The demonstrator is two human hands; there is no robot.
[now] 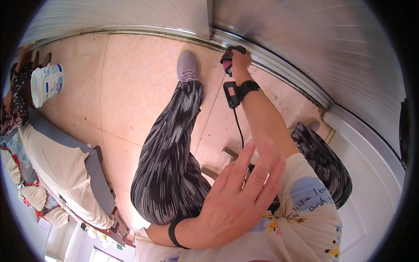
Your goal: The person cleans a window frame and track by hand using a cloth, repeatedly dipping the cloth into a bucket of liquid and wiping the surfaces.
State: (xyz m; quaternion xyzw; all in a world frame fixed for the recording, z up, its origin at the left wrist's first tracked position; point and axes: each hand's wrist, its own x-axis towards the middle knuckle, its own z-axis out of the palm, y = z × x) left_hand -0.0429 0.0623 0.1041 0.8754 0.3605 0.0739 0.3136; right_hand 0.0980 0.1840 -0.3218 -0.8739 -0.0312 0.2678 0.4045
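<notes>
My right hand is closed around a bunched dark cloth with a maroon patch. It is low at the metal track of a sliding door, over the edge of the tiled floor. A small black device is strapped to that wrist, and a cable runs back from it. My left hand holds nothing. Its fingers are apart, palm down, above my lap and close to my right forearm, partly covering it. A black band circles the left wrist.
Ribbed door panels rise beyond the track, where dirt specks the tiles. A white bucket is at the far left beside another person. A sofa with a beige cover lies left. My shoe is near the track.
</notes>
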